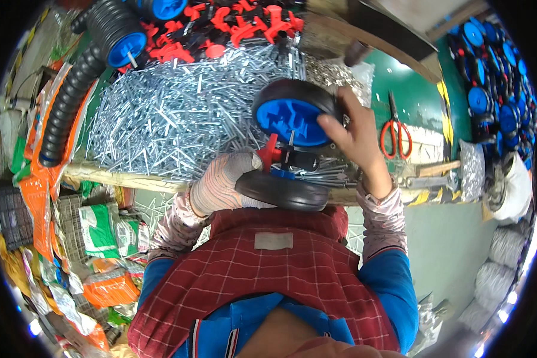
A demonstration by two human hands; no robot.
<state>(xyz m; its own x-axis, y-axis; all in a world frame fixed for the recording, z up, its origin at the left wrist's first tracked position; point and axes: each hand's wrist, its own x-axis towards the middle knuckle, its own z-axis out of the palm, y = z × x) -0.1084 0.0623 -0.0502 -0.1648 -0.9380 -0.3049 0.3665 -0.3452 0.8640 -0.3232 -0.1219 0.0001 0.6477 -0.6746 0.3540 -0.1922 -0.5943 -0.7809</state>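
In my left hand [219, 182], which wears a striped knit glove, is a black wheel [287, 192] lying low against the bench edge. A black bracket with a red lever [270, 154] stands on top of this wheel, and a thin metal pin points up from it. My bare right hand [359, 132] grips a second black wheel [292, 89] by its rim, thumb on the near side. Its blue ribbed hub [298, 122] faces me, tilted, just above the pin's tip. Whether the pin touches the hub, I cannot tell.
A big heap of metal pins [173, 119] covers the bench, with red-and-black brackets [238, 27] behind it. Stacked black wheels [116, 33] stand far left. Red-handled scissors [395, 134] and a wrench [426, 181] lie right. Finished-looking blue-hubbed wheels [478, 100] pile up far right.
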